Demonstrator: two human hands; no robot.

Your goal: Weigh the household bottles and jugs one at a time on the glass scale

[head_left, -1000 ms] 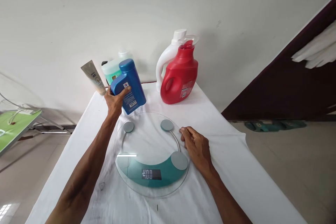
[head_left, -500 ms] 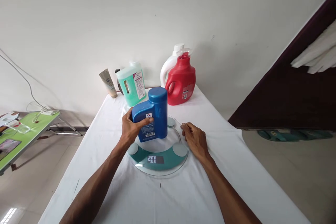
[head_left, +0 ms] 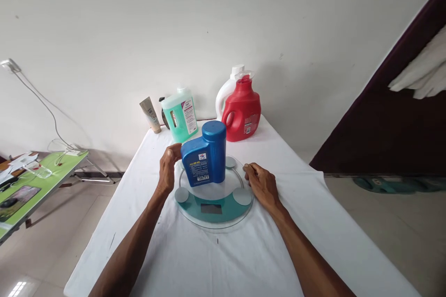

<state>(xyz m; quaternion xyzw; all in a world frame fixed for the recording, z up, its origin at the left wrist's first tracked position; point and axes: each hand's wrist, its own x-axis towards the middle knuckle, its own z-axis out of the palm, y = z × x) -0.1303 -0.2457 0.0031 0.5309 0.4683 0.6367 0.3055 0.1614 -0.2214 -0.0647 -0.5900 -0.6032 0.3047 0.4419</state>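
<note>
A blue bottle (head_left: 204,162) with a round screw cap stands upright on a round glass scale (head_left: 230,213) with a green band. The scale's display (head_left: 211,209) is dark. My left hand (head_left: 168,167) is at the bottle's left side, its thumb off the label and its fingertips at the bottle's edge, partly hidden behind it; it is open. At the right rim of the scale rests my right hand (head_left: 261,183), its fingers curled together, and I see nothing in them.
Against the wall stand a beige tube (head_left: 150,115), a green liquid jug (head_left: 180,116), a red jug (head_left: 243,111) and a white bottle (head_left: 226,90). A white cloth (head_left: 278,250) covers the table. Left is a low green table (head_left: 45,183) with cables and papers.
My left hand has let go of the blue bottle and drawn back to its left side. The scale's display, lit before, has gone dark. The view has shifted slightly.
</note>
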